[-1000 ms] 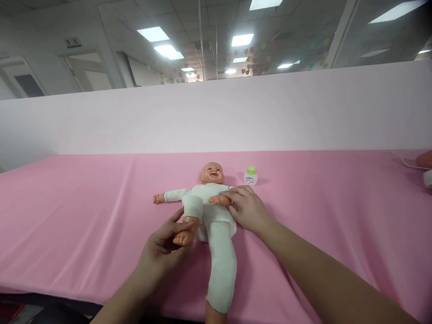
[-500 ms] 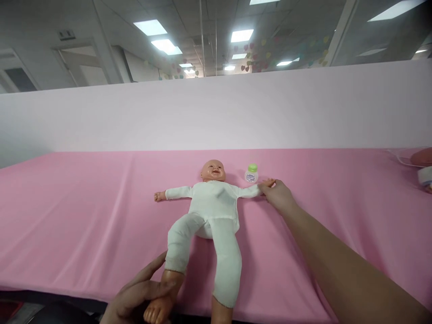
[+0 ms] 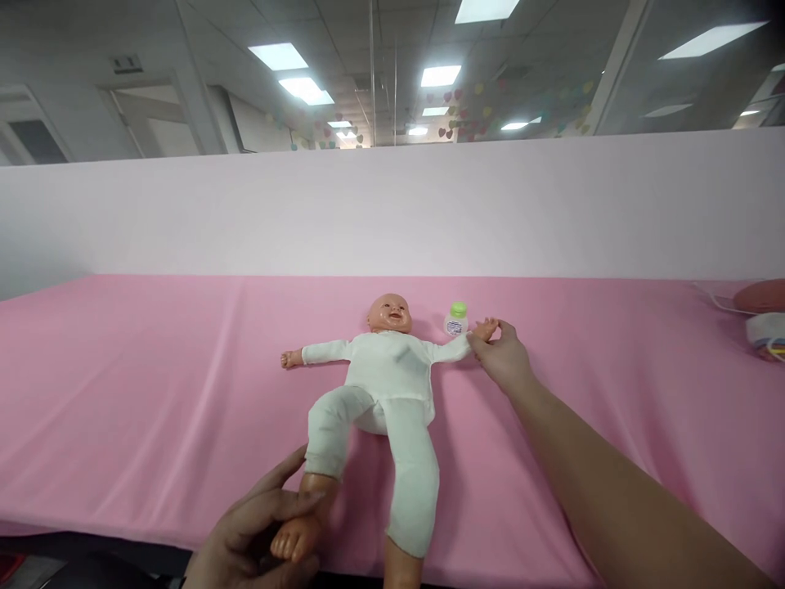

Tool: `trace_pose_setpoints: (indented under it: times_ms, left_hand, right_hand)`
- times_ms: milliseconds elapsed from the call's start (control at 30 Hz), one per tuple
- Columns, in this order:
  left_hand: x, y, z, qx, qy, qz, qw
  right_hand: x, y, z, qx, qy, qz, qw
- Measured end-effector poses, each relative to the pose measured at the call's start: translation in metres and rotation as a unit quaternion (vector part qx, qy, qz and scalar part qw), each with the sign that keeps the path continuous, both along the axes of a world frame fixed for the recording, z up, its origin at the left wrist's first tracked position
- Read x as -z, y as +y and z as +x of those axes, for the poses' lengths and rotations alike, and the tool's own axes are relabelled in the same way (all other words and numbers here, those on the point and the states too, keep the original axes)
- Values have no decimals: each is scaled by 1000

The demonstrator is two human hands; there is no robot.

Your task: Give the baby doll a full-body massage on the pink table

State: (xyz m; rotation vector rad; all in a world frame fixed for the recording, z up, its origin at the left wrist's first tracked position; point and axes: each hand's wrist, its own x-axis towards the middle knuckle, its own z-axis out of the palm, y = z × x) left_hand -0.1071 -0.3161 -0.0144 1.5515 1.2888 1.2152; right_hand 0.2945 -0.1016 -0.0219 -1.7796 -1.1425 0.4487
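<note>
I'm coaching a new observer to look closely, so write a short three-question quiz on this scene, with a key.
1. Which part of the doll does the person's left hand hold?
a) arm
b) leg
c) belly

2. True or false: the right hand rests on the doll's head.

3. Fill in: the small bottle has a ____ cap.

Key: 1 b; 2 false, it holds the doll's hand; 3 green.

On the pink cloth (image 3: pixel 153 393), a doll (image 3: pixel 389 364) in white, a green-capped bottle (image 3: pixel 455 323) and, far right, two objects (image 3: pixel 761 296), perhaps toys.
</note>
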Motion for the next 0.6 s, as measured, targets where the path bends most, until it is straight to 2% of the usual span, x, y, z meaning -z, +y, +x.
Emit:
trace_pose_setpoints:
  times_ms: [100, 200, 267, 367, 500, 567, 600]
  left_hand:
    - [-4, 15, 2, 29, 3, 10, 1000]
    - [-10, 33, 10, 37, 6, 22, 999]
    - [-15, 46, 18, 33, -14, 37, 999]
    - [-21, 61, 31, 32, -55, 38, 997]
    - [-27, 73, 42, 56, -90, 35, 994]
    - [-28, 76, 46, 63, -95, 40, 993]
    - [-29, 76, 48, 64, -96, 42, 992]
  right_hand:
    - [-14, -13, -17, -15, -18, 77, 997]
    - [-22, -28, -40, -76, -77, 162, 981]
    - [-22, -34, -54, -136, -146, 207, 958]
    - [-15, -37, -71, -210, -252, 260, 908]
    - [-3, -32, -84, -284, -367, 274, 842]
    - [0, -30, -86, -300, -391, 266, 829]
    - [0, -29, -87, -302, -387, 263, 831]
